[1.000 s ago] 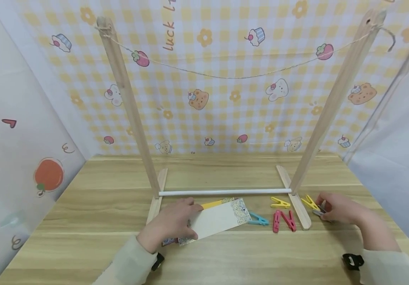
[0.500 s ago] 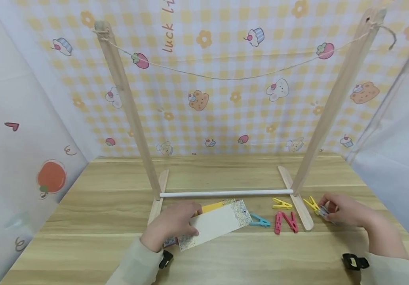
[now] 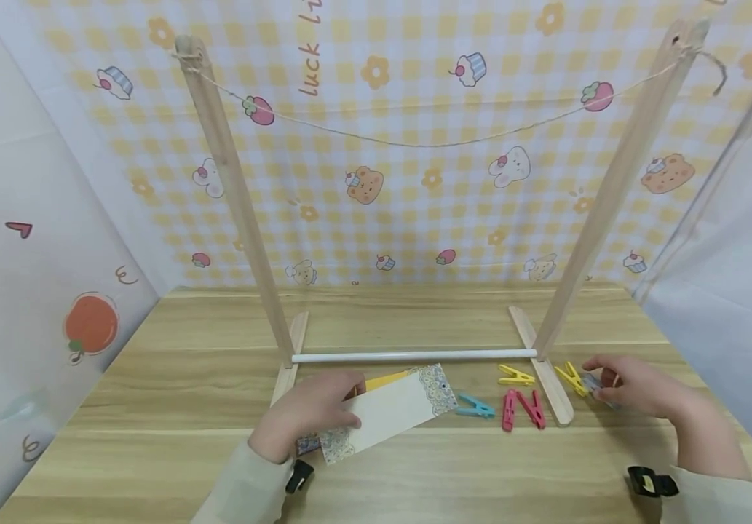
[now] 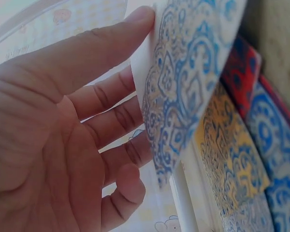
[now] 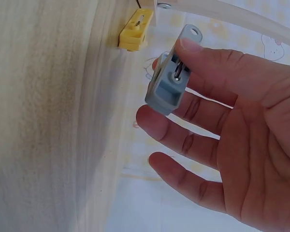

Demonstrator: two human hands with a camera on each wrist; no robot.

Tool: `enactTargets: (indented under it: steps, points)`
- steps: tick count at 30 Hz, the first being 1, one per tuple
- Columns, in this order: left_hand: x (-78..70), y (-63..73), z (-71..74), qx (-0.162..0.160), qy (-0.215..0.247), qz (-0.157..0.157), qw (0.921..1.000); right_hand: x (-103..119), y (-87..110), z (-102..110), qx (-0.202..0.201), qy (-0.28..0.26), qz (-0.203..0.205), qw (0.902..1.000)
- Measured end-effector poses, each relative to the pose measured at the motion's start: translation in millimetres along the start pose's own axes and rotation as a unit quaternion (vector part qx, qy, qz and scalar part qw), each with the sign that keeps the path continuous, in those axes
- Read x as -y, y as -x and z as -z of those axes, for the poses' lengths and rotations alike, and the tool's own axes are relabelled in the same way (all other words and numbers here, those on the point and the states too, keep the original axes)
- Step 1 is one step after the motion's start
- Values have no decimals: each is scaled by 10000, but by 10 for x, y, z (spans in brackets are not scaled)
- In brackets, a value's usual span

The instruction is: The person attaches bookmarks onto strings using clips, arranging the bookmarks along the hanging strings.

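Note:
My left hand (image 3: 317, 409) pinches a long cream card (image 3: 395, 413) with blue lace-patterned ends, thumb on its printed face in the left wrist view. Beneath it lie other patterned cards: a yellow one (image 4: 234, 150), a red one (image 4: 241, 75) and a blue-and-white one (image 4: 275, 140). Over at the right, my right hand (image 3: 640, 389) holds a grey plastic clothespin (image 5: 170, 79) between thumb and index finger, close above the table. The other fingers are spread and loosely bent. A yellow clothespin (image 5: 136, 30) lies just beyond it on the table.
A wooden frame stands behind, with a left post (image 3: 241, 196), a right post (image 3: 618, 196) and a white bottom rod (image 3: 415, 356). Sagging twine (image 3: 424, 145) joins the post tops. Between the hands lie pink clothespins (image 3: 509, 410), a blue one (image 3: 476, 406) and another yellow one (image 3: 515, 375).
The cream card has shifted slightly left with my left hand and covers more of the yellow card. My right hand has the grey clothespin at nearly the same place.

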State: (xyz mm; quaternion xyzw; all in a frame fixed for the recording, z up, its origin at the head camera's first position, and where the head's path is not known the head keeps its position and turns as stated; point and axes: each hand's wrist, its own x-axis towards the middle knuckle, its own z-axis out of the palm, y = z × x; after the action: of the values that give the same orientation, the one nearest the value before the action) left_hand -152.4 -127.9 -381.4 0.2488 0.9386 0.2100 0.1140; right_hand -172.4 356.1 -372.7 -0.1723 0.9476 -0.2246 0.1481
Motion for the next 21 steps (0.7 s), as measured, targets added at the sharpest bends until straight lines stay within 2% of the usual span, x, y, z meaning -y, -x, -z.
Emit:
enactTargets:
  steps: [15, 21]
  points:
    - [29, -14, 42, 192, 282, -190, 9992, 58, 51, 21, -330, 166, 55, 9993]
    - [-22, 21, 61, 212, 334, -270, 9989, 136, 60, 35, -629, 270, 377, 9969]
